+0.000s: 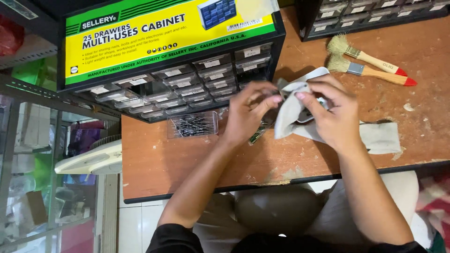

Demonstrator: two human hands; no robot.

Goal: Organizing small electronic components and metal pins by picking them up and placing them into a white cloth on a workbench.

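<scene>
Head view, looking down on a reddish wooden workbench [187, 159]. Both hands meet over its middle: the left hand [246, 115] and the right hand [330, 115] pinch a light grey cloth [288, 110] wrapped about a small metal part [322, 102], mostly hidden. A clear drawer of thin metal pins [192, 125] lies left of the hands, below a black small-parts drawer cabinet [187, 89] with a yellow-green label. 2 paintbrushes [370, 63] with red-tipped wooden handles lie at upper right.
</scene>
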